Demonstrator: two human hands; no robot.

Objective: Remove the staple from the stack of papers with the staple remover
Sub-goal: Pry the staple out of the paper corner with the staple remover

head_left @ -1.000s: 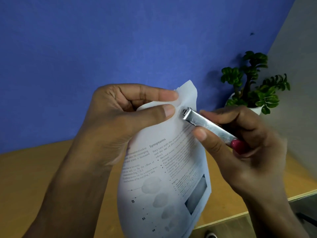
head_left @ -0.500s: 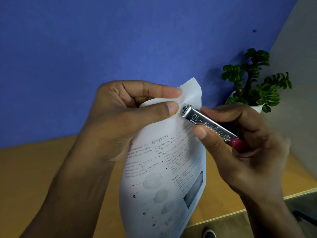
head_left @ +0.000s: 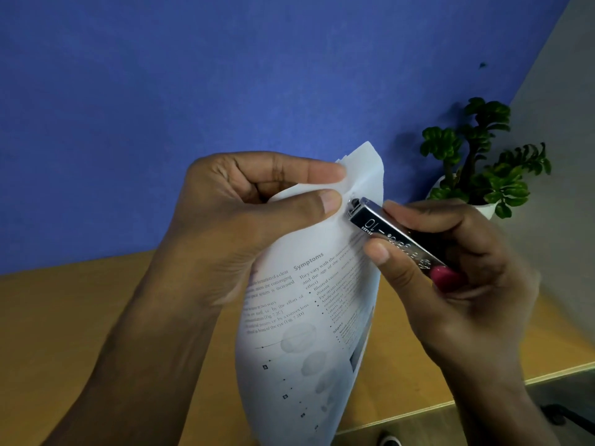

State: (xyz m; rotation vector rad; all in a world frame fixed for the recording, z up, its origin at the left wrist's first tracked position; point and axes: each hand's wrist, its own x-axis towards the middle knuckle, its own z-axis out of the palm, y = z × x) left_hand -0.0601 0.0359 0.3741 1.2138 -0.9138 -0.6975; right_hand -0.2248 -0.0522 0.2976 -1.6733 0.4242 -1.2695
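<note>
Remover tip (head_left: 354, 206) edged nearer left hand (head_left: 244, 220) pinching papers (head_left: 309, 317); right hand (head_left: 450, 268) grips remover.

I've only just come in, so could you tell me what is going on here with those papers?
A person is working a staple out of a stack of printed papers, held up in the air above a wooden table. The left hand pinches the sheets near their top corner between thumb and forefinger. The right hand holds a small metal stapler with a pink end and presses its tip against the paper at that corner. The staple itself is too small to make out. A potted plant stands behind.
</note>
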